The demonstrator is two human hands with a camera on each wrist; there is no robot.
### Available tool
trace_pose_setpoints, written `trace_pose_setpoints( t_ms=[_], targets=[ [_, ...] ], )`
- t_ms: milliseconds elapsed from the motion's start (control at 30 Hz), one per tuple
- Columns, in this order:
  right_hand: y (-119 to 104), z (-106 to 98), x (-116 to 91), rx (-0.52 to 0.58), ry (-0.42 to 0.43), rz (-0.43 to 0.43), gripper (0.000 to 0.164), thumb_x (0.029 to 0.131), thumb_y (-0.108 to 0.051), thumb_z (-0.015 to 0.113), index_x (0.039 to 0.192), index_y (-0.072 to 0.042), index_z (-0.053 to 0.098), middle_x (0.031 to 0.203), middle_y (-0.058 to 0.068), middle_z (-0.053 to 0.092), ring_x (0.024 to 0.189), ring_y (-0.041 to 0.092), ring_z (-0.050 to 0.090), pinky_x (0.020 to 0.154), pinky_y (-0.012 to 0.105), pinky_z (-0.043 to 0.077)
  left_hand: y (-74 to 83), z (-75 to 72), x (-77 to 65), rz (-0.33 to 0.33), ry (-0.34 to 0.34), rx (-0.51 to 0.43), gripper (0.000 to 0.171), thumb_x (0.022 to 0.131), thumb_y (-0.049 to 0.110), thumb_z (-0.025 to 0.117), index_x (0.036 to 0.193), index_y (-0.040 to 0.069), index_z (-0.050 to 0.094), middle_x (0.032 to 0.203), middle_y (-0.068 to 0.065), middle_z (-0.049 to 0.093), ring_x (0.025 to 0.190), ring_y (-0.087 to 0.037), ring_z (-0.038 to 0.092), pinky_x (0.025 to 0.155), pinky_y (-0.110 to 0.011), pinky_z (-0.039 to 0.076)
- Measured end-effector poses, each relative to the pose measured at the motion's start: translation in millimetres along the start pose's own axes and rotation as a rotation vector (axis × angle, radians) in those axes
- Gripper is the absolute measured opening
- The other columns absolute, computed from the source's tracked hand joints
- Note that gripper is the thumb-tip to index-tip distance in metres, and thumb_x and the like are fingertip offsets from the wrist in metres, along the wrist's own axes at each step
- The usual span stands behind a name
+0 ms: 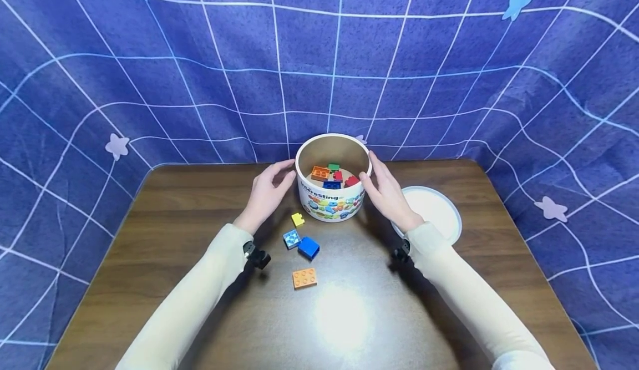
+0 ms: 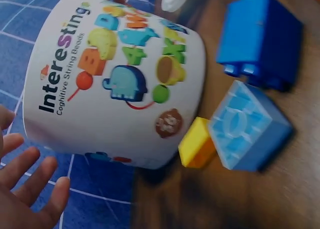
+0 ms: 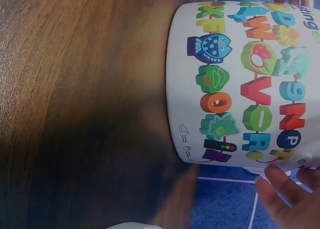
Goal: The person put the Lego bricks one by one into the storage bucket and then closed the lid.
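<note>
A white round tub (image 1: 329, 209) with colourful printing stands at the table's far edge. Inside it lie several building bricks, among them an orange brick (image 1: 320, 173) and a dark blue one (image 1: 331, 185). My left hand (image 1: 267, 192) is at the tub's left side, its fingers spread in the left wrist view, beside the printed wall (image 2: 75, 119). On the opposite side, my right hand (image 1: 390, 195) has its fingers along the wall and thumb near the rim; the right wrist view shows the fingertips (image 3: 274, 175) right at the tub.
Before the tub lie a small yellow brick (image 1: 298, 219), a light blue brick (image 1: 292, 239), a blue brick (image 1: 309, 248) and an orange brick (image 1: 304, 278). A white plate (image 1: 451, 220) sits under the right forearm. Blue patterned cloth (image 1: 309, 98) hangs behind the wooden table (image 1: 165, 220).
</note>
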State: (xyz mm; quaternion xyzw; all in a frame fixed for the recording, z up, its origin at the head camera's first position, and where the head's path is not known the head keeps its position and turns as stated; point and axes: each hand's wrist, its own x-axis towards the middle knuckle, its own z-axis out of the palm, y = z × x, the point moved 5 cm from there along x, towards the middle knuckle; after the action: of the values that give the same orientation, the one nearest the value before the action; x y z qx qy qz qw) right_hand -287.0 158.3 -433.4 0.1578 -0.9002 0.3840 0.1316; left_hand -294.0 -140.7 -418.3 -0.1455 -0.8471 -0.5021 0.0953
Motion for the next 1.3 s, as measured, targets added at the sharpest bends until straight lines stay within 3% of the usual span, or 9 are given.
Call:
trace_pose_setpoints(
  t_ms=[333, 500, 667, 833, 1133, 1300],
  targets=[
    [1.4, -0.7, -0.1, 0.013, -0.015, 0.011, 0.071, 0.109, -0.044, 0.048, 0.166, -0.008, 0.025, 0.164, 0.020, 0.037, 0.148, 0.033, 0.042, 0.121, 0.051, 0.036, -12.0, -2.4, -52.6, 0.037, -0.090, 0.090, 0.034, 0.098, 0.015, 0.074, 0.130, 0.005, 0.071, 0.117, -0.012, 0.072, 0.101, -0.028, 0.068, 0.087, -0.049, 0.060],
    [1.6, -0.5, 0.2, 0.010, -0.016, 0.028, 0.070, 0.108, -0.041, 0.050, 0.166, -0.008, 0.025, 0.162, 0.020, 0.040, 0.144, 0.034, 0.046, 0.120, 0.052, 0.037, -19.9, 3.6, -78.5, 0.009, -0.187, 0.138, 0.040, 0.095, 0.019, 0.078, 0.132, 0.007, 0.070, 0.123, -0.013, 0.071, 0.106, -0.027, 0.068, 0.091, -0.050, 0.059],
    [1.4, 1.0, 0.5, 0.017, -0.024, 0.048, 0.071, 0.109, -0.043, 0.049, 0.166, -0.011, 0.024, 0.162, 0.020, 0.040, 0.142, 0.034, 0.048, 0.119, 0.052, 0.038, -29.5, 7.1, -97.6, -0.018, -0.230, 0.195, 0.048, 0.091, 0.021, 0.083, 0.136, 0.009, 0.068, 0.131, -0.011, 0.065, 0.111, -0.028, 0.064, 0.095, -0.048, 0.056],
    [3.3, 2.8, -2.0, 0.019, -0.028, 0.057, 0.071, 0.109, -0.042, 0.051, 0.167, -0.011, 0.024, 0.163, 0.020, 0.038, 0.145, 0.035, 0.046, 0.120, 0.053, 0.038, -35.8, 10.6, -108.3, -0.054, -0.257, 0.247, 0.051, 0.090, 0.021, 0.084, 0.136, 0.008, 0.068, 0.128, -0.010, 0.065, 0.101, -0.021, 0.061, 0.087, -0.041, 0.055],
    [3.4, 3.1, -2.4, 0.009, -0.016, 0.056, 0.070, 0.109, -0.041, 0.050, 0.166, -0.011, 0.025, 0.161, 0.020, 0.042, 0.140, 0.036, 0.050, 0.117, 0.054, 0.040, -38.5, 20.4, -110.4, -0.051, -0.272, 0.289, 0.043, 0.089, 0.019, 0.084, 0.129, 0.009, 0.072, 0.103, -0.003, 0.067, 0.078, -0.014, 0.056, 0.067, -0.027, 0.045],
    [1.7, 2.3, -2.0, -0.004, -0.024, 0.069, 0.069, 0.109, -0.042, 0.049, 0.167, -0.013, 0.024, 0.161, 0.019, 0.043, 0.140, 0.035, 0.050, 0.116, 0.054, 0.041, -39.0, 23.6, -111.2, -0.069, -0.274, 0.306, 0.040, 0.089, 0.018, 0.084, 0.128, 0.012, 0.073, 0.100, -0.001, 0.065, 0.074, -0.012, 0.053, 0.064, -0.025, 0.042]
  ],
)
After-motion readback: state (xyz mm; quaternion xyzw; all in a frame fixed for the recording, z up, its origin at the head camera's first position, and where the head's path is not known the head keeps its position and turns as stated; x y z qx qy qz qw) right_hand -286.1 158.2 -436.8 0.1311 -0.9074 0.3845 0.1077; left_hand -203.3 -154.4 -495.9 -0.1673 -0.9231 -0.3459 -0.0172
